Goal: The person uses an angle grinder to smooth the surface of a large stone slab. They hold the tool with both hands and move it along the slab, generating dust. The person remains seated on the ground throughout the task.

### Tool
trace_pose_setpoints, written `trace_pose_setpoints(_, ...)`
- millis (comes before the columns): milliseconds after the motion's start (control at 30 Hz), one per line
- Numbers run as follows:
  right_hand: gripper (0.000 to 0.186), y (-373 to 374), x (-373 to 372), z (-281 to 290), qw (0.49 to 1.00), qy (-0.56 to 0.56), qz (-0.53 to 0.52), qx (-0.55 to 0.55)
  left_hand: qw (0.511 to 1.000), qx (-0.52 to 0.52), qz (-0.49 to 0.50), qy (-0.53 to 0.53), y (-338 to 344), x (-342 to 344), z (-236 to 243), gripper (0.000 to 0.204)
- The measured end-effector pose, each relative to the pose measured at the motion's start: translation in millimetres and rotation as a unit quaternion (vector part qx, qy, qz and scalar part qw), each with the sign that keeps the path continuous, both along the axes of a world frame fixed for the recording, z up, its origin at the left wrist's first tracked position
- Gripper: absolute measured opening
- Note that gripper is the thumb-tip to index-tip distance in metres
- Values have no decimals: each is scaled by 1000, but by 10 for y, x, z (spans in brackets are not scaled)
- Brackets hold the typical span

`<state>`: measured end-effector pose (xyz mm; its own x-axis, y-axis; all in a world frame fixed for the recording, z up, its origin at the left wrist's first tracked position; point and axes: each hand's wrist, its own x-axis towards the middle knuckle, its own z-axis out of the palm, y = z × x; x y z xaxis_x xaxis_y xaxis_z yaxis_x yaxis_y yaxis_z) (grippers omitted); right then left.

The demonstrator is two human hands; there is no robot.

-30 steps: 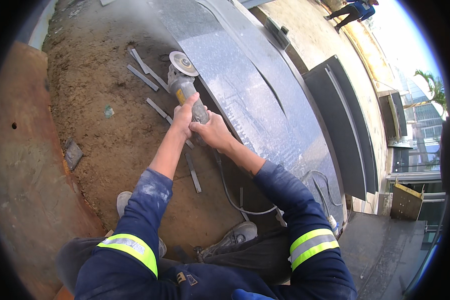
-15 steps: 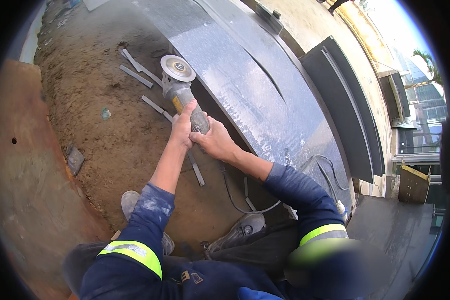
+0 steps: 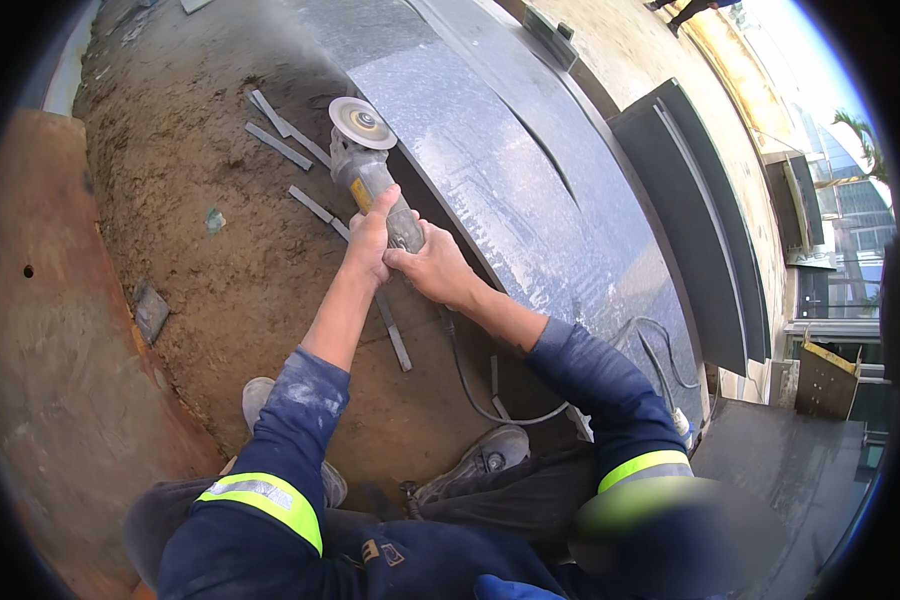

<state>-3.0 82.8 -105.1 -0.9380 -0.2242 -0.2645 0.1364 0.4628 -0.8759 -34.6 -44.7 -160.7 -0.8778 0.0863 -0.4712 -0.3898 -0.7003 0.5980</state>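
Note:
Both my hands are wrapped round the body of an angle grinder [image 3: 365,180], grey with a yellow label. My left hand [image 3: 372,240] grips it from the left, thumb laid along the body. Around the rear end of the grip closes my right hand [image 3: 435,265]. The round cutting disc [image 3: 361,122] is at the long edge of a dusty grey stone slab [image 3: 470,140]; whether it touches the edge I cannot tell. Pale dust blows away beyond the disc. A cord [image 3: 460,365] runs from the grinder past my right forearm onto the slab.
Narrow grey offcut strips [image 3: 278,146] lie on the brown dirt left of the slab. A rusty metal sheet [image 3: 30,320] covers the far left. Dark slabs [image 3: 685,220] stand at the right. My shoe [image 3: 490,460] is below the slab. A person's legs [image 3: 678,15] show at the top right.
The grinder and both hands have shifted slightly right, and the disc looks turned a little. Dust now streams past the slab's edge. The person at the top right shows more.

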Motion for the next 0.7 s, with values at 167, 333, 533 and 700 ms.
trace_pose_setpoints(167, 48, -51, -184, -83, 1000, -17, -15, -11, 1000, 7, -14, 3, -56, -202, -54, 51)
trace_pose_setpoints(333, 48, -117, -366, -129, 999, 1, -13, -33, 999, 25, -19, -13, -108, -410, -36, 49)
trace_pose_setpoints(533, 49, -115, -128, -5, 998, -50, -22, 6, 999, 33, -20, 7, -109, -165, -31, 47)
trace_pose_setpoints(700, 52, 126, 354, 133, 999, -38, -6, 24, 1000, 7, -4, -27, 160, 355, 46, 47)
